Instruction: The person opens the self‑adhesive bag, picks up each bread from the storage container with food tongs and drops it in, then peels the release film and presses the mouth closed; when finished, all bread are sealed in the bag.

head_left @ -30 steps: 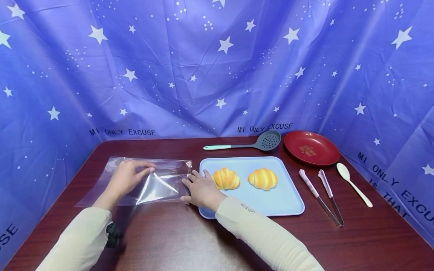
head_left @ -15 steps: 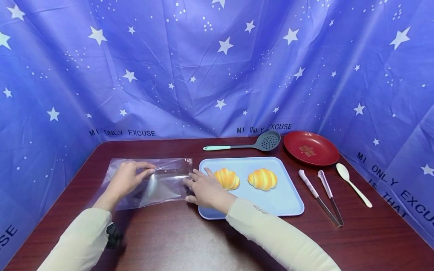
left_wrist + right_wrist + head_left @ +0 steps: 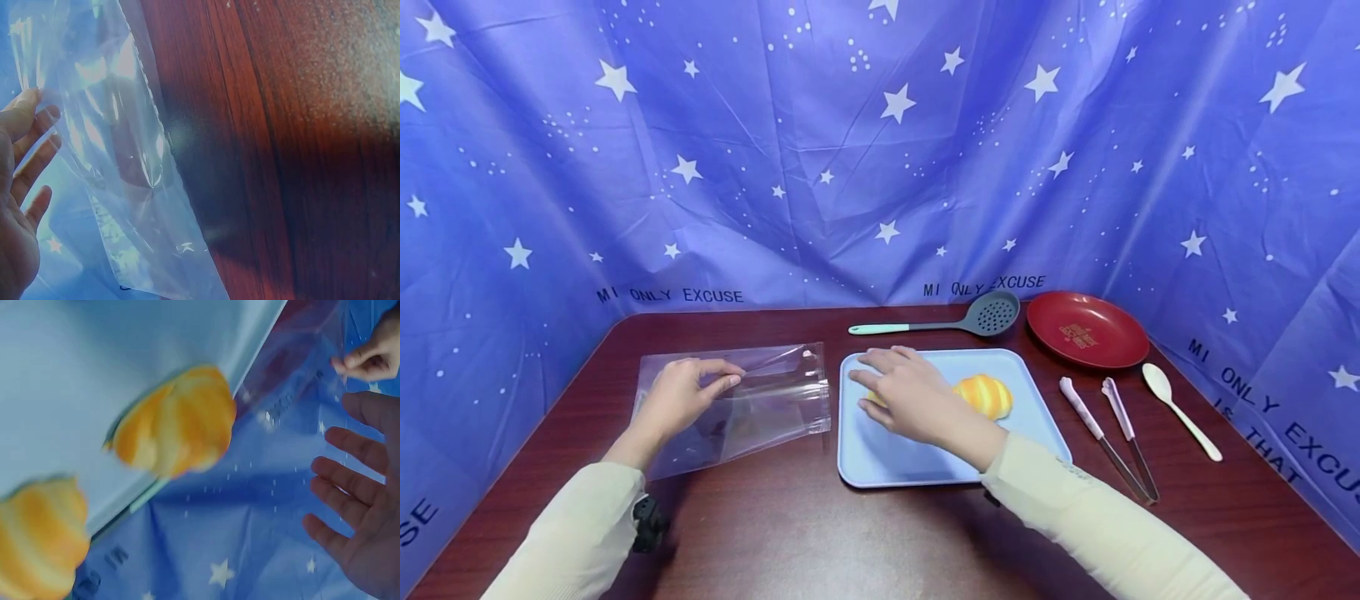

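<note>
My left hand [image 3: 679,393] pinches the upper film of a clear plastic bag [image 3: 775,421] between thumb and fingertips, lifting it into a ridge. In the left wrist view the bag [image 3: 137,162] is loose and creased beside the hand. Over the pale blue tray [image 3: 887,462], my right hand [image 3: 913,396] has its fingers extended and spread, gripping nothing. It mostly hides the left croissant in the head view; the right wrist view shows that croissant [image 3: 181,425] whole, apart from the fingers. Another croissant [image 3: 988,396] lies right of the hand on the tray.
Behind the tray lies a grey slotted skimmer [image 3: 992,315] with a mint handle. A red plate [image 3: 1090,329] stands at back right. Tongs [image 3: 1112,442] and a cream spoon [image 3: 1180,412] lie right of the tray. A starry blue curtain [image 3: 820,167] encloses the table.
My right hand has left the bag's right end and moved right over the tray, covering the left croissant. The bag's right end has lifted slightly. My left hand keeps its pinch in place.
</note>
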A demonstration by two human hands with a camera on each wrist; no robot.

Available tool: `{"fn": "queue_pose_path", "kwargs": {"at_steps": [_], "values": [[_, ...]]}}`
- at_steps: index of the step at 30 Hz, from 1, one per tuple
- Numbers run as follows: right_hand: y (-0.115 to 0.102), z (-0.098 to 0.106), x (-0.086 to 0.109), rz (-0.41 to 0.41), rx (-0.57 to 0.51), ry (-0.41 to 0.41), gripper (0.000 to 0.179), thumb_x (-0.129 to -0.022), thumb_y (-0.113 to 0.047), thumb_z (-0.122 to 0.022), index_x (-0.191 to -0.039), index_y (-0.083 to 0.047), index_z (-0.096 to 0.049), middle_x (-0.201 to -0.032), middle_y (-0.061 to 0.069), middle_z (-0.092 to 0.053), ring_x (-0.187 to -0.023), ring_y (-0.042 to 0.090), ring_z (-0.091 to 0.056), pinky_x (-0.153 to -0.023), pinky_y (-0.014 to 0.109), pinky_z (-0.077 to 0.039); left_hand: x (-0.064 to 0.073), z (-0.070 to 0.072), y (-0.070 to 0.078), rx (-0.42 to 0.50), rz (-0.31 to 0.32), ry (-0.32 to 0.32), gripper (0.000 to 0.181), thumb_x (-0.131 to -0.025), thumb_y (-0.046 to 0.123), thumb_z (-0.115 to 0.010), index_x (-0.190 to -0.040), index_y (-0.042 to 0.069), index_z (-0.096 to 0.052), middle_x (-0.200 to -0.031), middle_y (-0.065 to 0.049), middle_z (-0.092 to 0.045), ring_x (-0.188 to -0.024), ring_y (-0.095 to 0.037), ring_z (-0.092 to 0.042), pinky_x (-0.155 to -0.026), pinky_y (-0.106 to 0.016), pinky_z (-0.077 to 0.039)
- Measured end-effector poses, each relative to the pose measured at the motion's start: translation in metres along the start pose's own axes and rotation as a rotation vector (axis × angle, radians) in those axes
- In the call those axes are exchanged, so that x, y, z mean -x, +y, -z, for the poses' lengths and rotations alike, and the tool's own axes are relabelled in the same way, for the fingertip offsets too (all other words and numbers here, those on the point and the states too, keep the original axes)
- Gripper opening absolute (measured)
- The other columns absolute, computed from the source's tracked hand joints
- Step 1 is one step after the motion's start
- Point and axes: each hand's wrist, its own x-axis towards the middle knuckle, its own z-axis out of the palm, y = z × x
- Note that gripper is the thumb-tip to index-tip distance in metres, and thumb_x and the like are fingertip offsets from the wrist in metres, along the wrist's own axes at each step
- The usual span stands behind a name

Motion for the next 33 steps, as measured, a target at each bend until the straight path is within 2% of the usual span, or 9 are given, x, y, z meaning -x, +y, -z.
{"fn": "queue_pose_path", "kwargs": {"at_steps": [6, 11, 18, 26, 33], "values": [[0.024, 0.015, 0.025, 0.004, -0.004, 0.168, 0.033, -0.09, -0.024, -0.078, -0.119, -0.008, -0.073, -0.124, 0.013, -0.068, -0.118, 0.031, -0.062, -0.102, 0.049, -0.047, 0.0, 0.0, 0.0, -0.001, 0.006, -0.011, 0.011, -0.094, 0.014, -0.074, -0.103, 0.014, -0.08, -0.099, -0.011, -0.077, -0.099, -0.041, -0.069, -0.086, -0.06, -0.051], [0.041, 0.025, 0.044, -0.041, -0.013, 0.248, 0.036, -0.087, -0.02, -0.08, -0.118, -0.005, -0.073, -0.122, 0.014, -0.069, -0.116, 0.033, -0.063, -0.099, 0.05, -0.049, 0.0, 0.0, 0.0, -0.003, -0.002, -0.006, 0.01, -0.093, 0.014, -0.074, -0.102, 0.014, -0.08, -0.098, -0.01, -0.077, -0.097, -0.04, -0.07, -0.084, -0.058, -0.052], [0.066, 0.037, 0.076, -0.145, -0.032, 0.284, 0.04, -0.084, -0.018, -0.082, -0.12, -0.004, -0.073, -0.122, 0.018, -0.068, -0.117, 0.038, -0.062, -0.097, 0.056, -0.049, 0.0, 0.0, 0.0, -0.004, -0.02, 0.005, 0.01, -0.093, 0.013, -0.075, -0.1, 0.014, -0.08, -0.096, -0.009, -0.077, -0.094, -0.038, -0.072, -0.081, -0.056, -0.053], [0.09, 0.04, 0.12, -0.346, -0.089, 0.32, 0.043, -0.081, -0.017, -0.084, -0.121, -0.006, -0.073, -0.125, 0.018, -0.066, -0.117, 0.042, -0.061, -0.095, 0.063, -0.046, 0.0, 0.002, 0.003, -0.013, -0.017, -0.001, 0.009, -0.093, 0.014, -0.074, -0.101, 0.015, -0.08, -0.095, -0.009, -0.077, -0.093, -0.038, -0.071, -0.08, -0.056, -0.053], [0.106, 0.039, 0.159, -0.493, -0.145, 0.348, 0.051, -0.078, -0.017, -0.086, -0.125, -0.005, -0.07, -0.124, 0.019, -0.067, -0.116, 0.04, -0.06, -0.09, 0.06, -0.047, 0.001, 0.003, 0.003, -0.004, 0.001, -0.021, 0.01, -0.094, 0.014, -0.073, -0.102, 0.015, -0.08, -0.097, -0.009, -0.077, -0.094, -0.038, -0.071, -0.081, -0.057, -0.053]]}}
